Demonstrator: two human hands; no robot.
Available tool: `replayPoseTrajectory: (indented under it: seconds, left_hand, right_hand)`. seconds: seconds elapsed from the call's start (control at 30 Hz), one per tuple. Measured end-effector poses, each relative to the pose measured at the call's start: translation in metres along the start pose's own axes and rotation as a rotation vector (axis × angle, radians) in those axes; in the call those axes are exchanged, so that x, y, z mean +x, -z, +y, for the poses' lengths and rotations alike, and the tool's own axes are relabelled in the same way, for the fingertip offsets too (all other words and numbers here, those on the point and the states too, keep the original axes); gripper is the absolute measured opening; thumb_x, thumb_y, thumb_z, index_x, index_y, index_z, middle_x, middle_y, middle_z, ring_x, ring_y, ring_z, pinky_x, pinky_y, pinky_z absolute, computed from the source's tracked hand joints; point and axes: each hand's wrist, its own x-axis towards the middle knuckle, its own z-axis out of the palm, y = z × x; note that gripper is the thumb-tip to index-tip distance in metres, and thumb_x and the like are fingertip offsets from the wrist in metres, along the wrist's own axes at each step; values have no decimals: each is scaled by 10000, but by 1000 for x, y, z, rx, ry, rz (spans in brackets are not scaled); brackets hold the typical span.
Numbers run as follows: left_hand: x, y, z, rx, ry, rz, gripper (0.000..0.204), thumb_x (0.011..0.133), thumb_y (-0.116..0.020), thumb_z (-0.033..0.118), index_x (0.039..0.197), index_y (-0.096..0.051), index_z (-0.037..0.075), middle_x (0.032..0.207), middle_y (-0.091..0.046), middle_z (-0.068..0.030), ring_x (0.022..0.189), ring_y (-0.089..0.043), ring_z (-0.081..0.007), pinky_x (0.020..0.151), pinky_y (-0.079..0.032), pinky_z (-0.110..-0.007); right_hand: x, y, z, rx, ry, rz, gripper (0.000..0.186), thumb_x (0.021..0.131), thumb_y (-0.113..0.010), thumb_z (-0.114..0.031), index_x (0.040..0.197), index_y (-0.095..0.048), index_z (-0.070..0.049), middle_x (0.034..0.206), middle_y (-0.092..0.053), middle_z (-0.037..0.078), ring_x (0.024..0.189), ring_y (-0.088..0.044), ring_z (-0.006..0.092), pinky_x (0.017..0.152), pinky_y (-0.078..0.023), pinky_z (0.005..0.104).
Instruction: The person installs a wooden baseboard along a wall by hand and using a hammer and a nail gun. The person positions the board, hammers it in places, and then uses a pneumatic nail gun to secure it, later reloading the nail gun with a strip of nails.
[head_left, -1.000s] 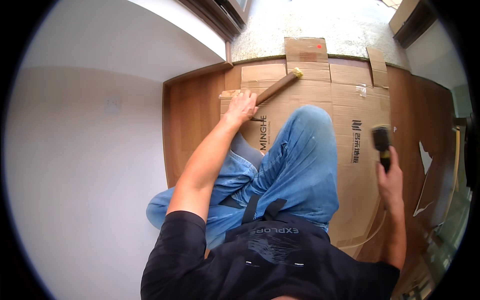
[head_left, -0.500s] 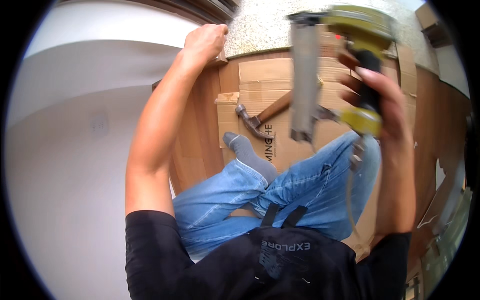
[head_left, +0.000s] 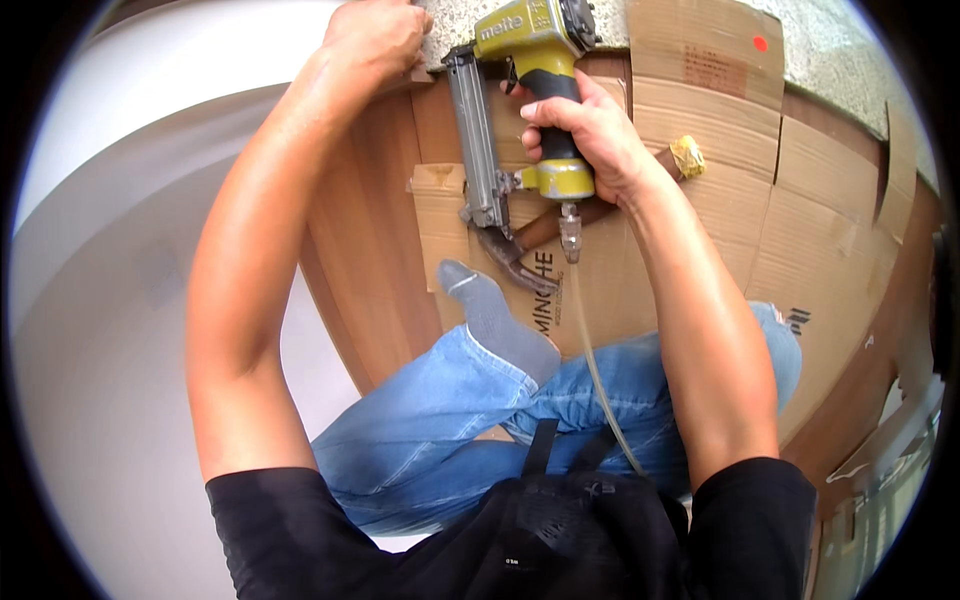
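Note:
My right hand [head_left: 595, 135] is wrapped around the black grip of a yellow pneumatic nail gun [head_left: 530, 45]. Its long grey magazine [head_left: 480, 140] hangs on the left side, and a clear air hose [head_left: 598, 385] runs from the fitting under the grip down across my lap. At the upper left my left hand [head_left: 375, 42] is closed at the edge of the pale stone surface, close to the nail gun's nose; what its fingers hold is hidden. Partly behind the nail gun lies a claw hammer [head_left: 542, 228] with a wooden handle, its end wrapped in yellow.
Flattened cardboard [head_left: 700, 250] covers much of the wood-look floor [head_left: 365, 230]. A white wall [head_left: 110, 330] rises on the left. The speckled stone surface [head_left: 835, 75] lies along the far side. My crossed legs in jeans [head_left: 420, 430] are in front of me.
The nail gun in my right hand has moved left, toward my left hand, and now covers part of the hammer. My left hand has shifted slightly up and left in view.

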Motion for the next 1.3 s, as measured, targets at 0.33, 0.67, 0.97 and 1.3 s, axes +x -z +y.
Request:
replayPoseTrajectory:
  seconds: [0.33,0.67,0.97,1.3]
  left_hand:
    - [1,-5,-8,-36,-46,-11,168,763,-789,318,777,-786,150,830,-760,-106,777,-760,-301,671,-615,-458]
    - [2,5,-3,-61,-81,-17,159,753,-794,288,789,-792,133,848,-763,-125,821,-755,-335,713,-616,-476]
    - [4,-3,-6,-60,-88,-10,202,777,-818,305,868,-788,127,906,-763,-141,897,-753,-336,764,-612,-480]
    - [-33,5,2,116,-225,33,303,993,-581,320,1102,-739,85,1256,-665,-188,1227,-614,-317,1039,-462,-500]
  right_hand:
    - [5,0,10,-15,14,-55,368,896,-702,-67,1249,-610,-15,1090,-700,54,733,-668,108,689,-604,298]
    - [10,-2,19,-17,44,-64,355,899,-699,-81,1240,-630,-14,1053,-706,51,712,-655,97,665,-586,282]
    - [12,-6,22,-8,28,-85,338,901,-697,-83,1227,-639,-11,1095,-714,52,709,-653,90,658,-584,279]
    - [11,-6,21,-3,29,-90,332,898,-700,-82,1211,-628,2,1156,-716,60,718,-653,94,640,-584,280]
